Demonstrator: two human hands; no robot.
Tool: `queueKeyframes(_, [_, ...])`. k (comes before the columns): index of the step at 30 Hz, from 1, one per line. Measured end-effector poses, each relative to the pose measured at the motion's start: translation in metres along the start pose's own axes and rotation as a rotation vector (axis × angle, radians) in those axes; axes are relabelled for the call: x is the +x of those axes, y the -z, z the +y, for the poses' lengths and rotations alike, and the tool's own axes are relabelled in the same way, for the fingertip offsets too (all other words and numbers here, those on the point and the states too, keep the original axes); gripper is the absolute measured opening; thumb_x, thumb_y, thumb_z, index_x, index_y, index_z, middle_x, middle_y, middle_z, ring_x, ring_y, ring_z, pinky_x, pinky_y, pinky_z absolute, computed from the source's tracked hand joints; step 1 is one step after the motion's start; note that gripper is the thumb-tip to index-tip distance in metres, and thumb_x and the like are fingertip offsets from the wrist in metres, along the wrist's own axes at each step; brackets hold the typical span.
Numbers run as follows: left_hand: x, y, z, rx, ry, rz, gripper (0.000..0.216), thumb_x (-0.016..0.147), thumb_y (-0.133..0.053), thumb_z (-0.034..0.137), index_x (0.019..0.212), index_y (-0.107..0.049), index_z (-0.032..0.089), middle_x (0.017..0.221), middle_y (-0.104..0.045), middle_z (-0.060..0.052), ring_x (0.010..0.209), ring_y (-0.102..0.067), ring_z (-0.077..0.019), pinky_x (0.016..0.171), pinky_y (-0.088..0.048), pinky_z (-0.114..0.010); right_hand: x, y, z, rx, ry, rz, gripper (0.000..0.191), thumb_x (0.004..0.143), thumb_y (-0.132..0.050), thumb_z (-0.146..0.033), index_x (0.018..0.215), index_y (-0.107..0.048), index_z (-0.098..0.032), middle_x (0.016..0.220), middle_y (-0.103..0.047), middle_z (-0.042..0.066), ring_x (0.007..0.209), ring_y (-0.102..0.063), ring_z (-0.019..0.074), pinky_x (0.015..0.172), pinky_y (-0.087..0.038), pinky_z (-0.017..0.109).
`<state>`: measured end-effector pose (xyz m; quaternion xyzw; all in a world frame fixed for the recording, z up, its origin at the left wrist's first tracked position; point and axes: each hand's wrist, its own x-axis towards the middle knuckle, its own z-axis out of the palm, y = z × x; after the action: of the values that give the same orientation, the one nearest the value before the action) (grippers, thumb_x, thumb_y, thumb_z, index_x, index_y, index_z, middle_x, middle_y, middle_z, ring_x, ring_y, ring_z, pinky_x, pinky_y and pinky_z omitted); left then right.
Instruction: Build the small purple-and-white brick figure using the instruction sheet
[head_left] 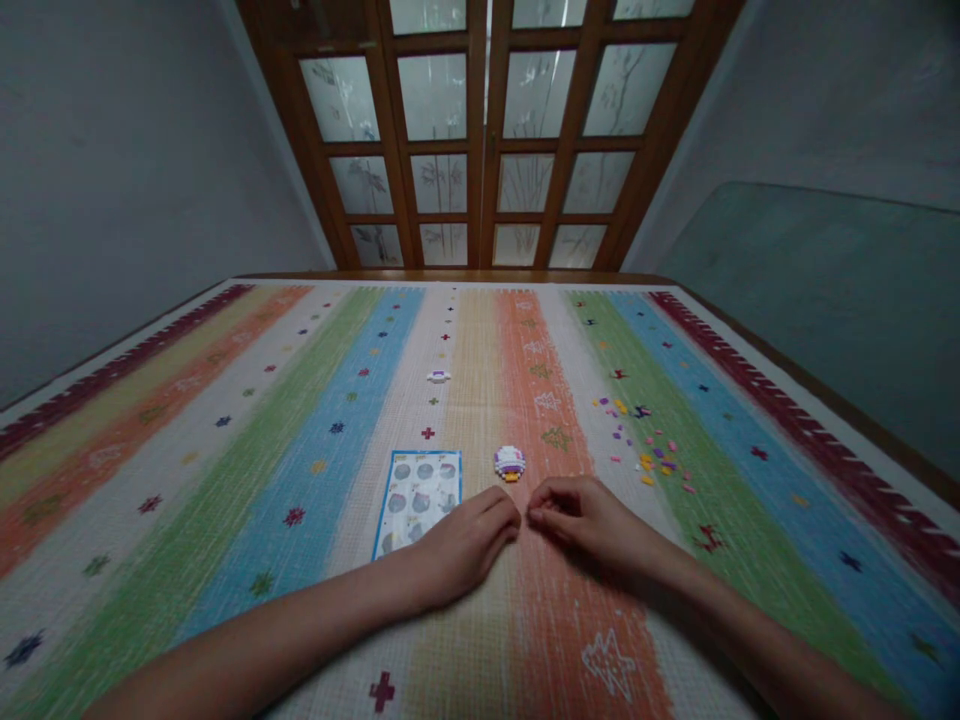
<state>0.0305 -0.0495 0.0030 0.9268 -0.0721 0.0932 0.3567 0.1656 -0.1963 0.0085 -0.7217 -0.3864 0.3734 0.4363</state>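
Observation:
A small toy model of tiny building blocks (510,462), white and purple with a yellow-orange base, stands on the striped tablecloth just beyond my hands. My left hand (476,535) has its fingers curled closed, the tips hidden from view. Close to it on the right, my right hand (577,512) is closed in a pinch, thumb against the fingers. Whatever either hand holds, if anything, is too small or hidden to make out. A printed instruction sheet (420,485) with a blue border and rows of step pictures lies partly beneath my left wrist.
Loose pink, yellow and purple blocks (658,462) are scattered to the right. A small white and purple block piece (439,377) lies farther back. Behind the tablecloth (300,420) are wooden doors (486,150) with glass panes; a pale panel (817,300) leans at right.

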Motion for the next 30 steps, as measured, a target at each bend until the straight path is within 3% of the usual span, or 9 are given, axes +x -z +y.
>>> queueKeyframes(6, [0.004, 0.009, -0.006, -0.173, -0.007, 0.261, 0.010, 0.084, -0.051, 0.010, 0.081, -0.059, 0.015, 0.077, -0.064, -0.004, 0.073, -0.059, -0.0138, 0.068, -0.049, -0.027, -0.001, -0.028, -0.007, 0.483, -0.114, -0.210, 0.041, 0.075, -0.062, -0.053, 0.071, -0.066, -0.012, 0.065, -0.062, 0.003, 0.054, -0.054, 0.0097, 0.053, -0.042, 0.024])
queueKeyframes(9, [0.001, 0.007, -0.007, -0.186, -0.048, 0.337, 0.012, 0.083, -0.051, 0.010, 0.081, -0.061, 0.016, 0.077, -0.066, -0.004, 0.072, -0.062, -0.0137, 0.067, -0.051, -0.026, 0.001, -0.035, -0.007, 0.707, -0.174, -0.248, 0.036, 0.071, -0.070, -0.047, 0.072, -0.069, -0.011, 0.070, -0.065, 0.005, 0.059, -0.058, 0.0088, 0.054, -0.043, 0.021])
queueKeyframes(14, [-0.001, 0.007, -0.009, -0.199, -0.100, 0.381, 0.014, 0.084, -0.050, 0.009, 0.083, -0.062, 0.016, 0.084, -0.070, -0.006, 0.080, -0.066, -0.0144, 0.075, -0.054, -0.027, 0.003, -0.039, -0.005, 0.966, -0.241, -0.196, 0.027, 0.069, -0.075, -0.035, 0.080, -0.071, -0.011, 0.075, -0.067, 0.006, 0.063, -0.060, 0.0081, 0.055, -0.045, 0.018])
queueKeyframes(18, [-0.001, 0.006, -0.012, -0.170, -0.104, 0.365, 0.014, 0.086, -0.050, 0.011, 0.088, -0.062, 0.017, 0.090, -0.071, -0.007, 0.085, -0.067, -0.0156, 0.078, -0.055, -0.030, 0.006, -0.040, -0.003, 0.969, -0.236, -0.107, 0.026, 0.067, -0.076, -0.035, 0.077, -0.071, -0.012, 0.073, -0.065, 0.004, 0.062, -0.058, 0.0075, 0.055, -0.044, 0.018])
queueKeyframes(25, [0.000, 0.006, -0.014, -0.149, -0.080, 0.370, 0.013, 0.084, -0.056, 0.014, 0.095, -0.064, 0.016, 0.089, -0.073, -0.005, 0.084, -0.068, -0.0155, 0.094, -0.049, -0.039, 0.010, -0.041, -0.005, 0.761, -0.145, 0.046, 0.031, 0.063, -0.077, -0.044, 0.067, -0.070, -0.014, 0.064, -0.061, 0.001, 0.053, -0.050, 0.0075, 0.049, -0.038, 0.020])
queueKeyframes(30, [0.004, 0.011, -0.012, -0.171, -0.011, 0.348, 0.012, 0.084, -0.056, 0.016, 0.090, -0.067, 0.019, 0.087, -0.074, -0.003, 0.079, -0.068, -0.0150, 0.091, -0.050, -0.041, 0.012, -0.038, -0.010, 0.557, -0.049, 0.102, 0.037, 0.065, -0.071, -0.051, 0.065, -0.069, -0.014, 0.059, -0.058, 0.000, 0.050, -0.047, 0.0081, 0.049, -0.035, 0.023])
